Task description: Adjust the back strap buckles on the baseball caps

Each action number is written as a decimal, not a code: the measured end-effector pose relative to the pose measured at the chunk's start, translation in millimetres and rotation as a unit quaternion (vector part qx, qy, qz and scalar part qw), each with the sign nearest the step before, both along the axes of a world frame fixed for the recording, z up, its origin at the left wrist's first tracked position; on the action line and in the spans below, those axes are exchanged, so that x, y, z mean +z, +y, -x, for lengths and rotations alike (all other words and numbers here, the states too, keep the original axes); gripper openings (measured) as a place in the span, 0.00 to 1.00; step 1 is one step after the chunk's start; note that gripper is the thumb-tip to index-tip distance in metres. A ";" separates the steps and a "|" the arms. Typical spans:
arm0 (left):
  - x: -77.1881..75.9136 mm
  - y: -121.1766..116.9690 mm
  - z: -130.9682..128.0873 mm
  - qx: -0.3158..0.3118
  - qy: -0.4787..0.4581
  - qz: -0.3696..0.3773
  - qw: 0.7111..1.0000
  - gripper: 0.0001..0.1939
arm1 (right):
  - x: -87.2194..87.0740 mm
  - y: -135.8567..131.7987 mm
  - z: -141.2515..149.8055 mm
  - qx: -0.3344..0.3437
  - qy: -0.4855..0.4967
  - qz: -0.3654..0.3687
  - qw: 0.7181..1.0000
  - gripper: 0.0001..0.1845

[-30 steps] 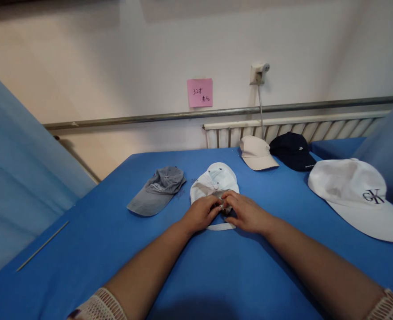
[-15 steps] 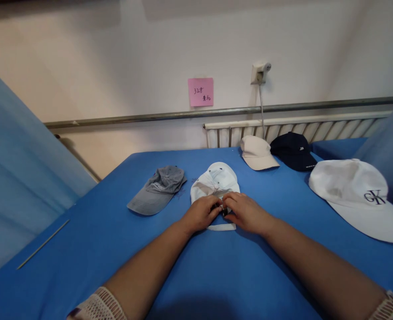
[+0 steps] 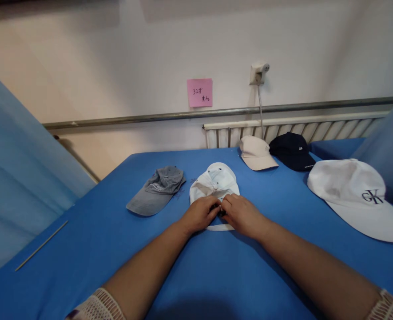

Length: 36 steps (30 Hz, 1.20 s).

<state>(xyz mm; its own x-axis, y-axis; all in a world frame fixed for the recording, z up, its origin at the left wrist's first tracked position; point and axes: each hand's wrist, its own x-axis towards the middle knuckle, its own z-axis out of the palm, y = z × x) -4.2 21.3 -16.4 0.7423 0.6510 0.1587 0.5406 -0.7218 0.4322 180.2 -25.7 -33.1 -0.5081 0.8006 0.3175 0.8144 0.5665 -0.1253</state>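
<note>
A white baseball cap (image 3: 216, 178) lies on the blue-covered table, its back opening toward me and its brim at the far side. My left hand (image 3: 201, 213) is closed at the left of that opening, fingertips pinching the cap's back edge. Close beside it, my right hand (image 3: 242, 214) is closed too, fingers curled on the right part of the back. A small dark piece, perhaps a buckle, shows between the fingertips. The white strap (image 3: 220, 227) lies in a curve below both hands. My fingers hide most of the fastening.
A grey cap (image 3: 159, 191) lies to the left. Beige (image 3: 256, 152) and black caps (image 3: 291, 150) sit at the back right, and a white lettered cap (image 3: 352, 189) is nearer on the right. A thin stick (image 3: 42, 245) lies at far left. Blue curtains (image 3: 19, 169) hang at the sides.
The fingers of my right hand have moved slightly left, closer to my left fingertips, and cover more of the dark piece. The caps stay in place.
</note>
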 end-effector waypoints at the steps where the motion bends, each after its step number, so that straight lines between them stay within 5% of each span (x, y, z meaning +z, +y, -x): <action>1: -0.1 0.0 0.0 -0.001 0.001 0.001 1.000 0.08 | -0.3 0.4 -0.1 0.000 -0.003 -0.001 1.000 0.09; 10: -1.1 -0.3 1.5 0.015 0.009 0.012 1.000 0.07 | -0.8 0.6 -0.9 -0.004 0.019 -0.003 1.000 0.08; 18: -5.5 0.7 2.9 0.005 -0.028 0.025 0.999 0.22 | -6.1 5.2 -6.4 -0.008 0.061 0.009 0.998 0.08; 25: -3.1 -1.5 0.8 -0.005 -0.056 0.007 0.998 0.20 | 0.8 -2.8 -8.8 0.033 0.143 0.068 0.987 0.16; 36: -3.2 -0.2 1.5 -0.040 -0.059 -0.031 0.997 0.10 | -0.7 -2.2 -5.7 0.073 0.201 0.067 0.975 0.18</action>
<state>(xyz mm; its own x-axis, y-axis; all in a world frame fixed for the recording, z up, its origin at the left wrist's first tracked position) -5.8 21.1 -19.6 0.7659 0.5763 0.2852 0.4280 -0.7879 0.4427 186.0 -27.9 -33.8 -0.4753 0.7774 0.4119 0.5964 0.6289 -0.4987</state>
